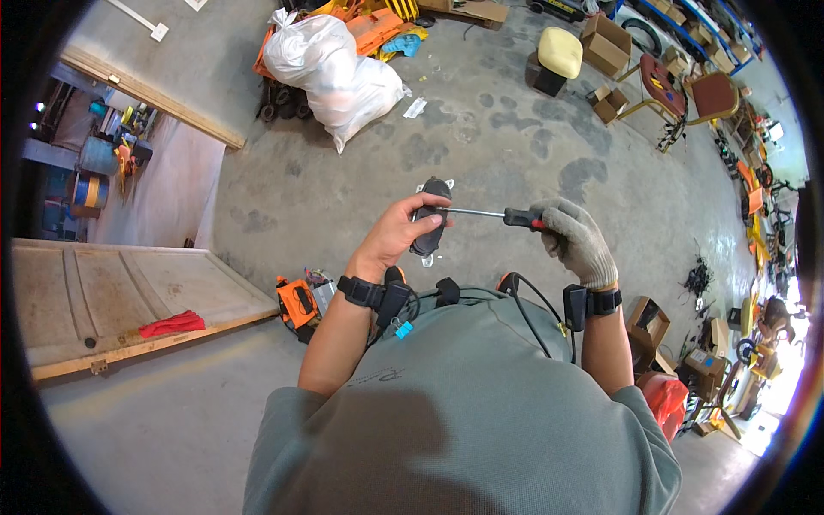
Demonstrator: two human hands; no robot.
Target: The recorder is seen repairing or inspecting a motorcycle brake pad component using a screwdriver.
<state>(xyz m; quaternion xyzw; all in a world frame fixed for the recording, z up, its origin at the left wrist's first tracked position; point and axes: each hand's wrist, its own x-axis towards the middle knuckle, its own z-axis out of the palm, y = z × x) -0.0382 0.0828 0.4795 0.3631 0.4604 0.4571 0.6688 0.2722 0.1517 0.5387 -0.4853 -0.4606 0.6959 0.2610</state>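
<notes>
My bare left hand grips a dark oblong part with pale tabs at both ends, held out in front of my body above the floor. A screwdriver with a black and red handle lies horizontal, its steel shaft reaching to the part beside my left fingers; exactly where its tip sits is unclear. My right hand, in a grey knit glove, is closed on the screwdriver's handle. Straps with black devices are on both of my wrists.
White sacks and orange items stand ahead on the concrete floor. A wooden door with a red cloth and an orange bag are at left. A yellow stool, chairs and cardboard boxes line the right.
</notes>
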